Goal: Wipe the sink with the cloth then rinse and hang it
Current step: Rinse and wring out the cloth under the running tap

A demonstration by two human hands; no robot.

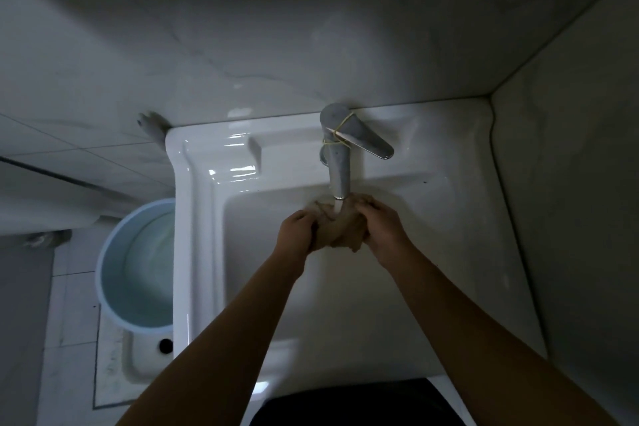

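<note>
1. Dim tiled bathroom corner, white ceramic sink point(200, 218) under both arms, wall tight on the right-hand side.
2. Left hand point(297, 232) and right hand point(382, 228) are both clamped around a bunched-up beige cloth point(340, 230), which sits squeezed between them over the basin.
3. Just above the hands, the chrome faucet point(339, 162) spout pours a thin stream of water point(337, 209) right onto the cloth.
4. Yellow rubber band point(337, 135) is looped around the faucet body, lever pointing off to the right.
5. Off past the left arm, down on the floor, sits a light blue bucket point(110, 252).
</note>
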